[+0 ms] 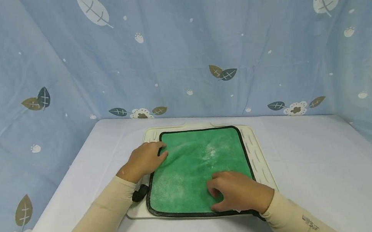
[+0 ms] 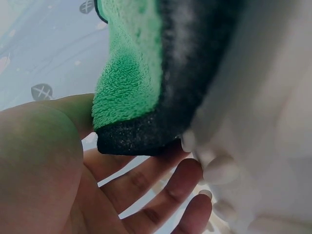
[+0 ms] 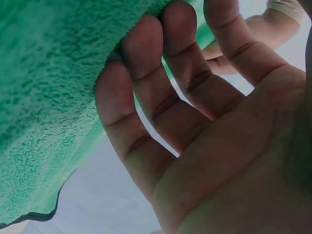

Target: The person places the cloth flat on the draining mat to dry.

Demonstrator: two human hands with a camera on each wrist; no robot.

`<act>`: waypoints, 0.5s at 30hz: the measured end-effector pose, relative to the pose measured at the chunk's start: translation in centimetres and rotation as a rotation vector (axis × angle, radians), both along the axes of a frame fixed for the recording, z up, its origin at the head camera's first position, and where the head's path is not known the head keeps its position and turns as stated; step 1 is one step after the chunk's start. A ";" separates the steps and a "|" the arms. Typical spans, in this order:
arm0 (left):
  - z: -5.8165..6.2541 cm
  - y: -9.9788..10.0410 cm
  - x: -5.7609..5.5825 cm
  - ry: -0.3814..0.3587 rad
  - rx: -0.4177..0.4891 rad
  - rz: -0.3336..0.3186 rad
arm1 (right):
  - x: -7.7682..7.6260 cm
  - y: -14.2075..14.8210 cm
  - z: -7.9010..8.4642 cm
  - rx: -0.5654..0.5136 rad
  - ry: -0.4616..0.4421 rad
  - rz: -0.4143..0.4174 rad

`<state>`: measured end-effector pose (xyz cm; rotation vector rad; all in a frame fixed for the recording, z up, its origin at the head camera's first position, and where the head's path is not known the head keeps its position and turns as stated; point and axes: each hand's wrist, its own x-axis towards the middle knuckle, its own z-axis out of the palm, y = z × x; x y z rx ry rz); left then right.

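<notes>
A green towel (image 1: pixel 192 169) with black edging lies spread over a cream board (image 1: pixel 259 157) with oblong marks along its sides. My left hand (image 1: pixel 144 160) is at the towel's left edge. In the left wrist view, the edge stands raised between thumb and fingers (image 2: pixel 141 183), and the other fingertips reach the pale board surface. My right hand (image 1: pixel 239 192) rests on the towel's lower right part, thumb apart from the bent fingers. Up close, its fingertips (image 3: pixel 142 46) touch the fluffy cloth, and nothing shows in the palm.
A white-covered table (image 1: pixel 321 165) surrounds the board. Blue curtains (image 1: pixel 177 47) with leaf and flower prints hang behind it and at the sides. A black item (image 1: pixel 140 193) sits under the left wrist, beside the towel. Pale, whitish patches show on the towel.
</notes>
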<state>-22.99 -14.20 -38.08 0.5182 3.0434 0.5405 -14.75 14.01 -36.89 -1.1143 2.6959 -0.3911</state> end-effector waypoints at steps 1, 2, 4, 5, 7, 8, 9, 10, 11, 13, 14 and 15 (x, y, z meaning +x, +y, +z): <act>0.0 0.0 0.0 0.001 -0.001 0.000 | 0.0 0.0 0.0 -0.001 0.000 0.007; 0.0 0.0 0.0 0.002 0.000 -0.001 | 0.0 0.0 0.0 -0.003 -0.002 0.013; 0.0 0.0 0.0 0.005 0.000 -0.001 | 0.0 0.0 0.0 -0.006 -0.005 0.025; 0.0 0.0 0.0 0.006 0.000 -0.001 | 0.0 0.0 -0.1 -0.008 -0.006 0.031; 0.0 0.0 0.0 0.006 0.000 0.000 | 0.0 0.0 -0.1 -0.012 -0.006 0.041; 0.0 0.0 0.0 0.005 0.000 0.002 | 0.0 0.0 -0.1 -0.014 -0.002 0.046; 0.0 0.0 0.0 0.005 0.000 0.002 | 0.0 0.0 -0.1 -0.015 0.000 0.050; 0.0 0.0 0.0 0.004 -0.001 0.003 | 0.0 0.0 -0.1 -0.016 0.003 0.055; 0.0 0.0 0.0 0.003 -0.001 0.003 | 0.0 0.1 -0.1 -0.017 0.007 0.058; 0.0 0.0 0.0 0.002 0.001 0.002 | 0.0 0.1 -0.1 -0.017 0.012 0.063; 0.0 0.0 0.0 0.002 0.002 0.000 | 0.0 0.1 -0.1 -0.017 0.015 0.065; 0.0 0.0 0.0 0.003 0.003 -0.001 | 0.0 0.1 -0.1 -0.018 0.015 0.065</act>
